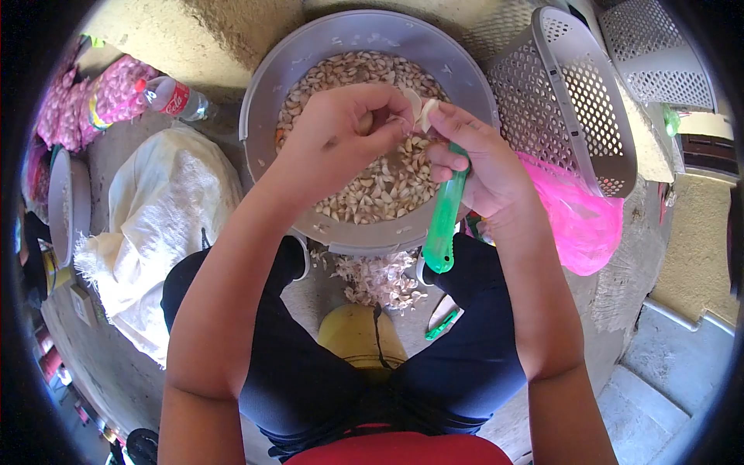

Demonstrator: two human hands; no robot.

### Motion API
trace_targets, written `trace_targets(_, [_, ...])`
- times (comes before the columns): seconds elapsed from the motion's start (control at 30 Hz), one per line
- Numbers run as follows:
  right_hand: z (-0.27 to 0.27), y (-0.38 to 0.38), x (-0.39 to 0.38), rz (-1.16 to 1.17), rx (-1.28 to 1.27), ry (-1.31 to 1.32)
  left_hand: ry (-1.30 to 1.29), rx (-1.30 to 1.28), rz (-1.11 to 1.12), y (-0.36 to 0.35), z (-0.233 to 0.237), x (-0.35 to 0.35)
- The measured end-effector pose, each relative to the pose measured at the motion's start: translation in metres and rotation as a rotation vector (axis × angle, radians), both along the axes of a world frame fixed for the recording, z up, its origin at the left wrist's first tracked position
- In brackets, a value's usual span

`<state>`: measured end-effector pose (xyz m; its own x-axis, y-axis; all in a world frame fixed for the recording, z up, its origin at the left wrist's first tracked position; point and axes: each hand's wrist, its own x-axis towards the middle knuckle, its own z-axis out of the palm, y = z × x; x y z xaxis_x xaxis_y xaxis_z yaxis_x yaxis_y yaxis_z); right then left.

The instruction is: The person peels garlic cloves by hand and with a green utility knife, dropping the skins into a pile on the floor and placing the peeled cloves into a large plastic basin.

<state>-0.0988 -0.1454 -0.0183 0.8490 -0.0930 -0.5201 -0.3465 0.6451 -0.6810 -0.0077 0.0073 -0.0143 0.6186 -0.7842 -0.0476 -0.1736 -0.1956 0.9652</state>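
Observation:
Above a big grey tub full of loose garlic cloves, my two hands meet fingertip to fingertip. My right hand is closed around a green-handled knife, its handle hanging down and its blade hidden. The same hand pinches a pale garlic clove between thumb and finger. My left hand is closed, its fingertips on a thin whitish piece of garlic skin beside that clove. Another roundish clove shows in the curl of its fingers.
Garlic peels lie heaped on the floor below the tub, near a second green tool. Perforated grey baskets and a pink plastic bag stand right. Left are a white sack, a cola bottle and net bags of garlic.

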Motion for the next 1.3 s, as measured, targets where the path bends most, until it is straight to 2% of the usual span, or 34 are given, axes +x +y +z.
trace_targets(0.07, [-0.005, -0.007, 0.000, -0.008, 0.148, -0.046, -0.059, 0.069, -0.021, 0.001, 0.006, 0.000])
trace_targets(0.17, [-0.014, -0.019, 0.000, -0.069, 0.191, -0.042, -0.057, 0.095, 0.005, 0.001, 0.004, -0.001])
trace_targets(0.27, [-0.003, -0.041, 0.001, -0.074, -0.038, -0.059, 0.028, 0.079, -0.035, 0.001, -0.002, -0.001])
trace_targets(0.3, [0.006, -0.051, -0.001, -0.111, -0.204, -0.081, 0.027, 0.070, -0.063, 0.001, -0.004, -0.001])
trace_targets(0.37, [0.012, -0.093, -0.009, -0.340, -0.200, -0.204, 0.024, 0.054, -0.118, 0.003, -0.005, -0.003])
trace_targets(0.43, [0.014, -0.143, -0.027, -0.491, 0.000, -0.407, -0.021, 0.057, -0.158, 0.002, -0.007, -0.007])
trace_targets(0.47, [0.011, -0.163, -0.033, -0.729, -0.051, -0.237, -0.044, 0.058, -0.178, 0.002, -0.008, -0.009])
trace_targets(0.53, [0.006, -0.163, -0.038, -0.690, 0.006, -0.064, 0.005, 0.024, -0.196, 0.002, -0.013, -0.014])
trace_targets(0.6, [-0.003, -0.139, -0.029, -0.404, -0.005, -0.097, 0.014, -0.009, -0.204, 0.000, -0.015, -0.014])
trace_targets(0.67, [0.018, -0.070, -0.013, -0.132, -0.312, -0.076, -0.014, -0.039, -0.202, -0.002, -0.015, -0.015])
trace_targets(0.73, [0.013, -0.033, -0.007, 0.148, -0.406, -0.037, -0.103, 0.001, -0.203, -0.004, -0.011, -0.014])
trace_targets(0.77, [0.011, -0.020, -0.006, 0.237, -0.384, -0.010, -0.148, 0.020, -0.205, -0.005, -0.009, -0.014])
trace_targets(0.83, [0.008, -0.008, -0.004, 0.413, -0.342, 0.045, -0.025, -0.043, -0.129, -0.007, -0.017, -0.016])
trace_targets(0.87, [0.005, -0.009, -0.003, 0.379, -0.356, 0.041, 0.036, -0.074, -0.088, -0.007, -0.019, -0.016])
trace_targets(0.93, [-0.003, -0.011, 0.000, 0.311, -0.383, 0.033, -0.035, -0.021, -0.075, -0.008, -0.011, -0.016])
trace_targets(1.03, [0.001, -0.010, -0.001, 0.418, -0.560, 0.046, -0.121, -0.021, -0.055, -0.007, -0.012, -0.017])
trace_targets(1.17, [-0.003, -0.011, -0.005, 0.470, -0.547, 0.060, -0.156, 0.051, -0.089, -0.002, -0.010, -0.012])
trace_targets(1.23, [-0.006, -0.013, -0.006, 0.500, -0.548, 0.065, -0.065, 0.069, -0.028, 0.000, -0.010, -0.007])
trace_targets(1.27, [-0.007, -0.010, -0.007, 0.535, -0.652, 0.050, -0.020, 0.079, 0.002, 0.001, -0.010, -0.004])
trace_targets(1.3, [-0.009, -0.005, -0.010, 0.569, -0.757, 0.035, 0.200, 0.011, 0.074, 0.003, -0.006, 0.002])
